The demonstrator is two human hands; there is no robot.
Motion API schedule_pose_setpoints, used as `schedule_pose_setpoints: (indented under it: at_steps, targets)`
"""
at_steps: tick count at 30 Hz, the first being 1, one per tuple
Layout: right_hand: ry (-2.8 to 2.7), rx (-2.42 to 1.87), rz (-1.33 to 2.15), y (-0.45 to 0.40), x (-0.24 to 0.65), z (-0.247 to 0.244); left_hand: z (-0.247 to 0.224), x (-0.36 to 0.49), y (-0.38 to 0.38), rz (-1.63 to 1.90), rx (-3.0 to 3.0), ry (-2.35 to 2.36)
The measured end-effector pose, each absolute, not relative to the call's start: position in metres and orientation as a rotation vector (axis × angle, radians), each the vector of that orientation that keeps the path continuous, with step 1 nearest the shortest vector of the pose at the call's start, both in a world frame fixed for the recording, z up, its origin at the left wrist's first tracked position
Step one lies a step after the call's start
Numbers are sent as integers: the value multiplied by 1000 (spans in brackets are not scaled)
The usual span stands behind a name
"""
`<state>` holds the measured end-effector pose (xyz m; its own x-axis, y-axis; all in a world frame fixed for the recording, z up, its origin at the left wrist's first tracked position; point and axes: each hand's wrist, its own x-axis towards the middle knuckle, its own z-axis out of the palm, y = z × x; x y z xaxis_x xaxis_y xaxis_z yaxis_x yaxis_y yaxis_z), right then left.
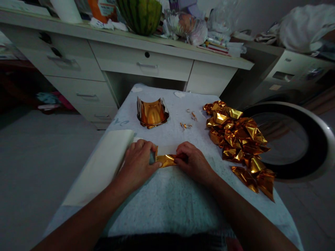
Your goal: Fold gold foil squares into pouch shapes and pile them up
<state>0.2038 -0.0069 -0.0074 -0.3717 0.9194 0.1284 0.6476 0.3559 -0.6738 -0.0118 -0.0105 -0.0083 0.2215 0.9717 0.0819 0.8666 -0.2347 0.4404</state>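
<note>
A strip of shiny gold foil paper (166, 160) lies flat on the cloth-covered table, with a pale sheet (167, 150) along its far side. My left hand (140, 158) pinches the foil's left end between thumb and fingers. At the right end, my right hand (192, 160) has its fingers closed on the foil; the fingertips partly hide that edge. Beyond my hands stands a curved stack of gold foil sheets (153, 112). Small twist ties (185, 126) lie to its right. Several twisted gold foil pieces (235, 134) are heaped along the table's right side.
A stack of white paper (101, 167) lies left of my left hand. Behind the table runs a white counter with drawers (146, 64), holding a cut watermelon (141, 15) and clutter. A front-loading washing machine (288, 136) with its round door open stands close on the right.
</note>
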Motion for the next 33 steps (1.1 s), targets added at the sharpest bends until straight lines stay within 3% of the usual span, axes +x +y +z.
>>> schedule_pose_setpoints:
  at_steps: [33]
  targets:
    - [-2103, -1452, 735, 1, 201, -4, -14, -11, -11, 515, 2168, 1758]
